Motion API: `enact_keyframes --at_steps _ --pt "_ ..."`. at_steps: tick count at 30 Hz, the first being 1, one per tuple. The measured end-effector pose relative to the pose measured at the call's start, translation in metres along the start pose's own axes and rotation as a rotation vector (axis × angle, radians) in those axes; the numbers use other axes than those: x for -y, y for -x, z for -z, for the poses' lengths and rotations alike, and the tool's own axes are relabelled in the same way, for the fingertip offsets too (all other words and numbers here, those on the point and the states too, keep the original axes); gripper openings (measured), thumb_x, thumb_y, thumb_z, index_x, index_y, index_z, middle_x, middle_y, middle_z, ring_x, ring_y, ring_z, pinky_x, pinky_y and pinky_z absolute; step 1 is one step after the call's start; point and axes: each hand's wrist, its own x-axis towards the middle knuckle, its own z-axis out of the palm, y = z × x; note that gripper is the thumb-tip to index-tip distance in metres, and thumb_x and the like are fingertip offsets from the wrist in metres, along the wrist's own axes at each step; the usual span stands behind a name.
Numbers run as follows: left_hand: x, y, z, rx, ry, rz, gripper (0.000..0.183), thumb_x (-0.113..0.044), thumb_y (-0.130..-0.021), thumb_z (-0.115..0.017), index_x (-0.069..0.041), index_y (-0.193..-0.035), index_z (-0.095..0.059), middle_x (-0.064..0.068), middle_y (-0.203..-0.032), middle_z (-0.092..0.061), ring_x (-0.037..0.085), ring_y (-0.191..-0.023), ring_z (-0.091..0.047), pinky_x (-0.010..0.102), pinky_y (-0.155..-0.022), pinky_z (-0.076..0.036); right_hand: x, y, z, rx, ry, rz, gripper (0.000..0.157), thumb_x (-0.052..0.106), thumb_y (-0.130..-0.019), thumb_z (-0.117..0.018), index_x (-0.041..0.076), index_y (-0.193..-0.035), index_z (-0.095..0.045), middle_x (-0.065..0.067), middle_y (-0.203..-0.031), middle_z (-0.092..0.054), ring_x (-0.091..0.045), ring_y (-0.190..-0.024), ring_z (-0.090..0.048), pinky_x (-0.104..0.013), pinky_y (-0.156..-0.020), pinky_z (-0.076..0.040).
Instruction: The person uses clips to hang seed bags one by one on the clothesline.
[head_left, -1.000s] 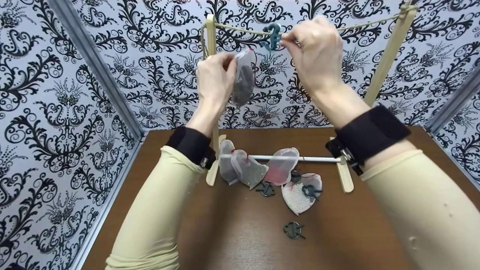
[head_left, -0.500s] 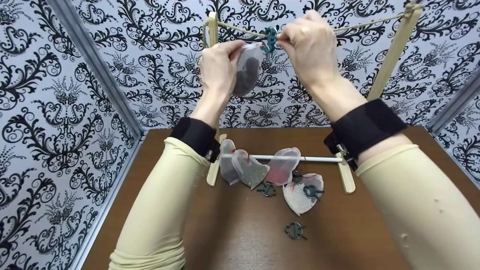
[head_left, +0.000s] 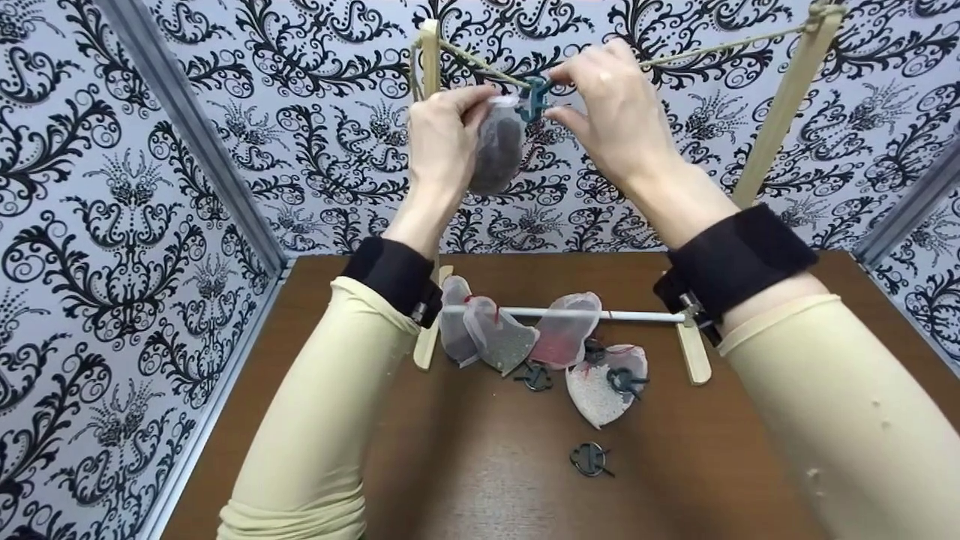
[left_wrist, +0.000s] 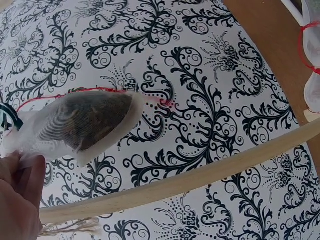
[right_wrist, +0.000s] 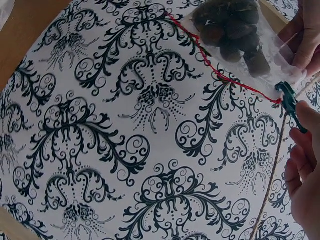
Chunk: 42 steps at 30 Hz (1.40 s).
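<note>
My left hand (head_left: 444, 139) pinches the top of a sheer drawstring bag (head_left: 501, 146), which hangs below the fingertips. Dark, stone-like lumps show through the mesh bag (right_wrist: 232, 35) in the right wrist view, and a red cord runs along its side. A dark green spring clip (head_left: 534, 101) sits on the rope (head_left: 480, 64) at the bag's upper corner. Thumb and forefinger of my right hand (head_left: 619, 109) stand spread on the clip's handle side. The right wrist view has the clip (right_wrist: 288, 102) touching the bag's edge, with the right fingers against it.
Wooden posts (head_left: 784, 112) hold up the rope, and a white rod (head_left: 645, 317) joins their feet. Several mesh bags (head_left: 501, 341) lie on the brown table (head_left: 337, 420) near the rod. Among them and in front are more dark clips (head_left: 591, 459). Patterned walls stand behind and left.
The left hand has brought the bag right, up to the clip. My right thumb and forefinger have spread apart at the clip, and the rope there is pulled lower.
</note>
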Motion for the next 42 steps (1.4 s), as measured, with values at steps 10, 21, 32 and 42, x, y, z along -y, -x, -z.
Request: enact_keyframes --at_steps 10,21,32,42 --pt "0.008 0.005 -0.003 0.078 0.052 0.011 0.019 -0.016 -0.094 -0.066 -0.015 -0.110 -0.075 0.003 -0.114 -0.076 0.011 -0.099 -0.073 0.010 -0.082 -0.054 -0.006 0.009 -0.012 -0.040 0.007 0.096 0.040 0.015 -0.091 -0.071 0.003 -0.128 -0.062 -0.015 -0.128 -0.066 -0.031 -0.119 -0.055 -0.039 -0.107 -0.046" --pt "0.002 0.006 -0.004 0.047 0.023 -0.014 0.021 -0.015 -0.093 -0.067 -0.014 -0.113 -0.075 0.004 -0.119 -0.074 0.013 -0.107 -0.071 0.014 -0.089 -0.054 0.002 0.009 -0.011 -0.044 0.000 0.071 0.037 0.016 -0.092 -0.068 0.002 -0.125 -0.062 -0.014 -0.125 -0.068 -0.028 -0.117 -0.055 -0.036 -0.106 -0.048" --pt "0.003 0.007 -0.002 0.000 0.107 -0.037 0.020 -0.015 -0.094 -0.065 -0.015 -0.112 -0.075 0.003 -0.118 -0.075 0.012 -0.106 -0.071 0.013 -0.093 -0.052 0.007 0.004 -0.010 -0.055 0.034 0.062 0.031 0.018 -0.093 -0.067 0.000 -0.117 -0.066 -0.016 -0.120 -0.071 -0.029 -0.112 -0.058 -0.037 -0.101 -0.051" --pt "0.009 0.012 -0.005 0.089 0.067 -0.064 0.019 -0.016 -0.095 -0.066 -0.014 -0.112 -0.073 0.002 -0.115 -0.076 0.010 -0.100 -0.072 0.011 -0.086 -0.053 -0.002 0.013 -0.020 -0.060 0.070 0.115 0.044 0.017 -0.096 -0.065 0.002 -0.136 -0.055 -0.019 -0.130 -0.061 -0.035 -0.119 -0.053 -0.042 -0.108 -0.043"
